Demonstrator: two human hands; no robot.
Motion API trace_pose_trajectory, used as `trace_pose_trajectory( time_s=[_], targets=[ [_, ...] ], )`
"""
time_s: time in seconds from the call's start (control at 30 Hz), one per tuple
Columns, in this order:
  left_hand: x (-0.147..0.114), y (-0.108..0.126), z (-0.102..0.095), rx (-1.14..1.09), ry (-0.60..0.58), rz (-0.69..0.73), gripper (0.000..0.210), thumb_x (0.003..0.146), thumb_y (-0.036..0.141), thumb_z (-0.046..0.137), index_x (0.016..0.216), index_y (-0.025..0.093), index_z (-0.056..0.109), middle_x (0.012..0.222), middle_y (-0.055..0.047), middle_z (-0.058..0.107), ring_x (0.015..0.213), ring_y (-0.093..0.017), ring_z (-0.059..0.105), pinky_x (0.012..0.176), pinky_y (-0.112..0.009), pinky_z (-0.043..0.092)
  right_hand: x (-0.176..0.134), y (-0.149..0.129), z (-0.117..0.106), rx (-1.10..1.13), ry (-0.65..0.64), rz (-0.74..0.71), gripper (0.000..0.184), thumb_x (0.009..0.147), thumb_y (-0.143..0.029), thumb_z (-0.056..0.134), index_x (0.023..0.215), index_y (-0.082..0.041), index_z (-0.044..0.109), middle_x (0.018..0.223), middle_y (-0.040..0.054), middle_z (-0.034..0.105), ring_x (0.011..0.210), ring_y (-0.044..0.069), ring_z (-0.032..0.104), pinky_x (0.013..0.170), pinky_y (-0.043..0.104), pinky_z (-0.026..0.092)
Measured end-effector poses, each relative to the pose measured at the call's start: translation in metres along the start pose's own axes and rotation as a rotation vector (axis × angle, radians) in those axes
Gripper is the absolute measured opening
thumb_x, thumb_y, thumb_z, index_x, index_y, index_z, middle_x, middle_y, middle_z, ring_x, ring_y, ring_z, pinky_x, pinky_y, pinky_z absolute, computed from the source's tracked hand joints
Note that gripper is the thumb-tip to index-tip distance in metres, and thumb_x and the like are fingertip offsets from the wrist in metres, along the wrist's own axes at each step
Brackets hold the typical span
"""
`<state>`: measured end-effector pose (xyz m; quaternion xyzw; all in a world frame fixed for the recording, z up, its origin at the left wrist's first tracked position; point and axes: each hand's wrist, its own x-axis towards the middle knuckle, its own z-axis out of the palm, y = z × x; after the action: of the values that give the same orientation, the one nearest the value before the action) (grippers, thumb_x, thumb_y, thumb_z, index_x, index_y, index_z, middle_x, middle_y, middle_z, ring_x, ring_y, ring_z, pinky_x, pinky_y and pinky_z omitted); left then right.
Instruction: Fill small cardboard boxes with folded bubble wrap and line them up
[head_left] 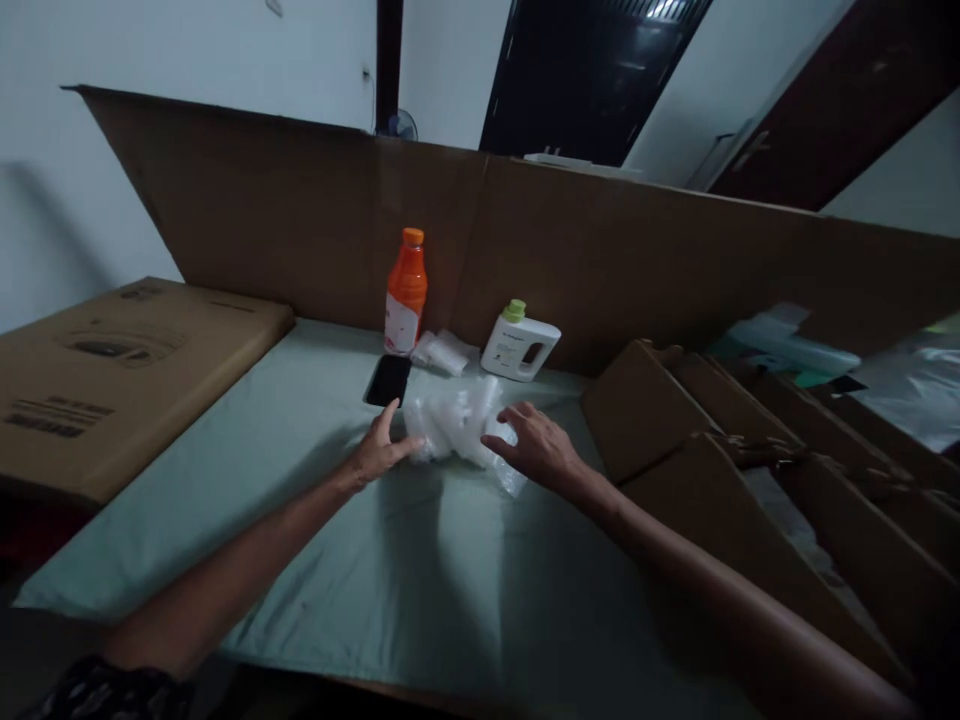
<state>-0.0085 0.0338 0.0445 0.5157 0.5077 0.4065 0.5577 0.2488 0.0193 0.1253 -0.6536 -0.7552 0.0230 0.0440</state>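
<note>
A crumpled bundle of clear bubble wrap [454, 415] lies on the pale green cloth between my two hands. My left hand [381, 450] is at the bundle's left side, thumb and fingers apart. On the right, my right hand [536, 440] hovers over the wrap's edge with its fingers spread and curved. Whether either hand touches the wrap is hard to tell. Just beyond my left fingers is a black phone [388, 380], lying flat. Behind the wrap stand an orange bottle [406, 295] with a white label and a white jug [517, 345] with a green cap.
A smaller piece of clear plastic wrap [442, 352] lies between the bottles. A large flat cardboard box [135, 370] is at the left. Open cardboard boxes [720, 510] crowd the right side, with plastic packaging [795, 345] on them. A tall cardboard panel [285, 210] borders the back.
</note>
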Motion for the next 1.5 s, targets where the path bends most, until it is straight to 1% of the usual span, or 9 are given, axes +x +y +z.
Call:
trace_pose_trajectory(
  time_s=[0.17,0.27,0.4,0.57,0.7,0.8,1.03,1.2,1.5],
  targets=[
    [0.004,-0.014,0.0,0.089,-0.022,0.134,0.101,0.068,0.041,0.078,0.154,0.018,0.028,0.161,-0.019,0.025,0.137,-0.039,0.043,0.111,-0.05,0.04,0.007,0.016,0.045,0.071,0.053,0.151,0.063,0.091,-0.051,0.057,0.142,-0.016,0.048,0.135,0.0215,0.055,0.114,0.033,0.062,0.085,0.043,0.053],
    [0.013,-0.025,0.011,0.18,-0.036,0.243,0.098,0.067,0.033,0.075,0.152,0.016,0.03,0.157,-0.02,0.032,0.14,-0.038,0.04,0.114,-0.051,0.037,0.009,0.012,0.075,0.123,0.101,0.113,0.076,0.086,-0.045,0.064,0.152,-0.022,0.035,0.147,0.0183,0.046,0.125,0.031,0.057,0.089,0.043,0.054],
    [0.029,-0.027,0.032,0.267,-0.025,0.315,0.089,0.068,0.022,0.068,0.15,0.013,0.034,0.15,-0.02,0.044,0.141,-0.035,0.04,0.119,-0.05,0.031,0.026,-0.009,0.103,0.19,0.142,0.013,0.069,0.075,-0.025,0.071,0.141,-0.025,0.05,0.145,0.0144,0.05,0.128,0.032,0.055,0.099,0.045,0.051],
    [0.068,0.007,0.045,0.293,0.017,0.424,0.083,0.072,0.022,0.065,0.149,0.012,0.036,0.148,-0.019,0.047,0.141,-0.033,0.041,0.12,-0.046,0.031,0.076,-0.021,0.095,0.25,0.236,-0.036,0.052,0.079,-0.017,0.057,0.131,-0.022,0.059,0.132,0.0122,0.061,0.12,0.027,0.059,0.101,0.04,0.05],
    [0.115,0.033,0.045,0.343,0.056,0.43,0.091,0.076,0.031,0.067,0.154,0.008,0.026,0.156,-0.024,0.034,0.146,-0.038,0.031,0.12,-0.048,0.029,0.13,-0.006,0.079,0.279,0.353,0.044,0.066,0.079,-0.022,0.058,0.144,-0.015,0.046,0.15,0.0182,0.043,0.139,0.031,0.042,0.112,0.045,0.04],
    [0.14,0.026,0.049,0.43,0.071,0.393,0.094,0.074,0.028,0.068,0.155,0.008,0.024,0.161,-0.027,0.021,0.149,-0.044,0.021,0.118,-0.055,0.028,0.15,0.008,0.093,0.312,0.41,0.143,0.069,0.082,-0.027,0.056,0.147,-0.012,0.038,0.155,0.0218,0.033,0.145,0.035,0.033,0.113,0.052,0.035],
    [0.149,-0.028,0.06,0.602,0.044,0.417,0.087,0.076,0.026,0.066,0.153,0.009,0.03,0.157,-0.023,0.032,0.148,-0.041,0.026,0.121,-0.053,0.022,0.134,0.026,0.145,0.378,0.387,0.199,0.053,0.088,-0.03,0.046,0.14,-0.017,0.045,0.147,0.0171,0.047,0.135,0.029,0.046,0.109,0.046,0.04],
    [0.149,-0.036,0.056,0.675,0.027,0.429,0.083,0.082,0.027,0.061,0.155,0.012,0.025,0.158,-0.02,0.032,0.149,-0.037,0.026,0.122,-0.05,0.023,0.14,0.034,0.147,0.402,0.348,0.219,0.039,0.088,-0.028,0.044,0.122,-0.017,0.059,0.116,0.0152,0.067,0.107,0.028,0.061,0.094,0.04,0.048],
    [0.161,-0.031,0.079,0.725,0.074,0.471,0.087,0.079,0.022,0.062,0.154,0.009,0.022,0.158,-0.022,0.032,0.15,-0.038,0.023,0.122,-0.051,0.024,0.127,0.022,0.134,0.358,0.452,0.104,0.026,0.091,-0.026,0.045,0.097,-0.021,0.07,0.098,0.0095,0.073,0.096,0.025,0.063,0.093,0.039,0.041]
  ],
)
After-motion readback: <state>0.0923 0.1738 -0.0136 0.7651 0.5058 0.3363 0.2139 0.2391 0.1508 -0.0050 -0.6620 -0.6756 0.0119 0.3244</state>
